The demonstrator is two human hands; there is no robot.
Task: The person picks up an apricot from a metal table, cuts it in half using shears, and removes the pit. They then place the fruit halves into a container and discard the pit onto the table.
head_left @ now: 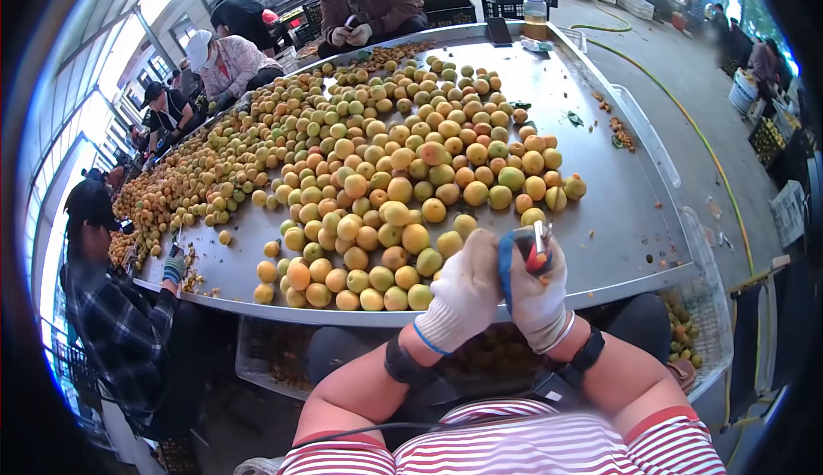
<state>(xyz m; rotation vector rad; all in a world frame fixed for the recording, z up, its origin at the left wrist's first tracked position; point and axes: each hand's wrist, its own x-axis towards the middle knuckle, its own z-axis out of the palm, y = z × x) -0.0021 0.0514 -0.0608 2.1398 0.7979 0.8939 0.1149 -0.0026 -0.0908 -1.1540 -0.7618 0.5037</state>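
Note:
Both my hands wear white gloves and are together just over the near edge of the metal table (pixel 617 243). My right hand (pixel 540 295) is closed around a small tool (pixel 537 257) with a red and black handle, its metal tip pointing up and away from me. Pressed against its side is my left hand (pixel 467 291), fingers curled; whatever they hold is hidden. Many yellow-orange apricots (pixel 399 189) are heaped on the table beyond my hands. One apricot (pixel 532 217) lies right behind the tool's tip.
Plastic crates (pixel 699 338) stand below the table's near edge, one with fruit inside. A co-worker in a plaid shirt (pixel 120 312) sits at the left; several others line the far side. A jar (pixel 535 12) and a dark phone-like slab (pixel 498 32) rest at the far end.

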